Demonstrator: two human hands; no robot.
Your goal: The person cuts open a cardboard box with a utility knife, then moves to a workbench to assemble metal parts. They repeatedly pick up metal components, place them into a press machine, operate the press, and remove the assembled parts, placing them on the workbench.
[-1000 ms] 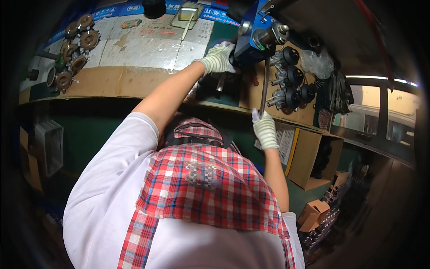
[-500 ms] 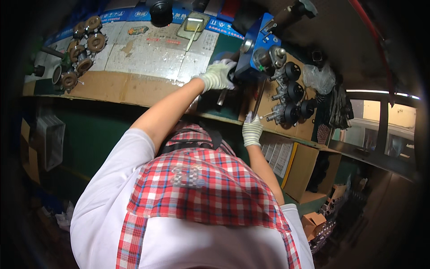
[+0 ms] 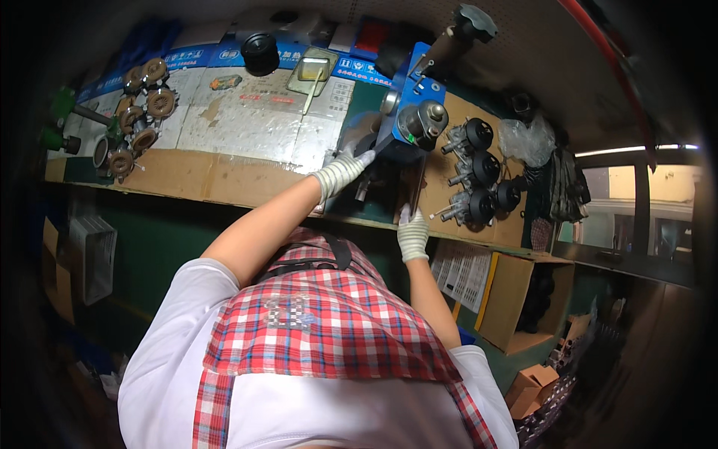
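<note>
Both my hands wear pale striped gloves. My left hand (image 3: 341,175) is beside the blue bench press (image 3: 415,105), its thumb stretched toward the press and its other fingers curled round a dark, blurred part. What that part is cannot be made out. My right hand (image 3: 413,235) is closed round the lower end of the dark lever (image 3: 416,179), at the bench's front edge. Right of the press stand several metal assemblies with black round caps (image 3: 485,168).
Brown-and-metal round assemblies (image 3: 142,123) stand at the far left. A black round container (image 3: 259,54) and a tray with a brush (image 3: 313,72) sit at the back. A clear plastic bag (image 3: 527,142) lies at right. An open carton (image 3: 516,307) stands below.
My left hand has drawn back toward me from the press. My right hand stays on the lever. The whole view has shifted slightly.
</note>
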